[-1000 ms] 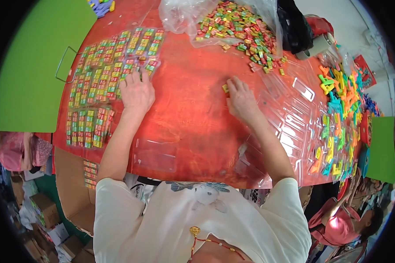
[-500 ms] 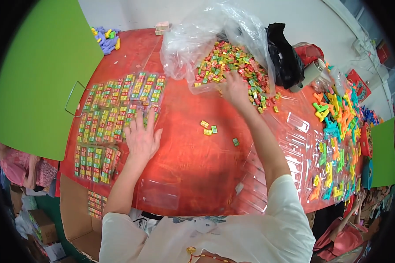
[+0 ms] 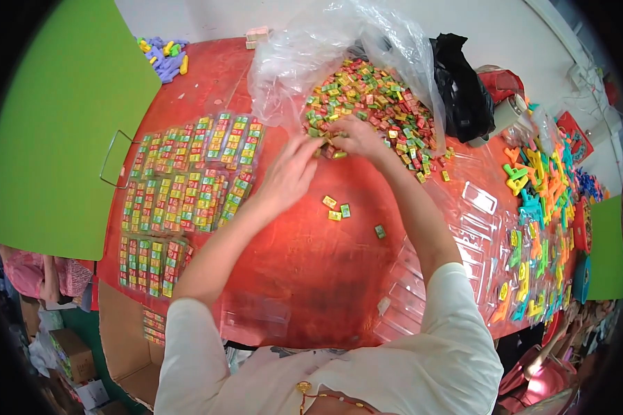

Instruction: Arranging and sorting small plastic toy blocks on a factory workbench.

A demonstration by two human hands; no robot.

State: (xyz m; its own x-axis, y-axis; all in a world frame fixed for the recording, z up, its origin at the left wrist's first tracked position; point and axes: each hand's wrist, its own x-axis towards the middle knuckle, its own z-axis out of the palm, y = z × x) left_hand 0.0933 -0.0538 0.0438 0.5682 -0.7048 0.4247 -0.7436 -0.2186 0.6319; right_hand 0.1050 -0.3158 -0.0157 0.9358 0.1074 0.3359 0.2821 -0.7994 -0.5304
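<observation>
My right hand (image 3: 357, 137) is at the near edge of a heap of small red, yellow and green blocks (image 3: 367, 90) that spills from a clear plastic bag (image 3: 277, 76). Its fingers are curled round some small blocks, partly hidden. From the left, my left hand (image 3: 289, 171) meets it, thumb and fingertips pinched at a small yellowish block. Filled clear trays (image 3: 180, 207) of such blocks lie in rows to the left. A few loose blocks (image 3: 334, 216) rest on the red table (image 3: 291, 277) nearer to me.
Empty clear trays (image 3: 477, 228) are spread on the right. Beyond them lie many bright plastic toy pieces (image 3: 533, 173). A black bag (image 3: 460, 90) stands behind the heap. On the left rise a green panel (image 3: 62, 124) and a metal wire handle (image 3: 111, 162); a cardboard box (image 3: 124, 346) sits below.
My left hand has left the filled trays and moved right and away from me to the heap's edge. My right hand has drawn back slightly toward it, its fingers now curled.
</observation>
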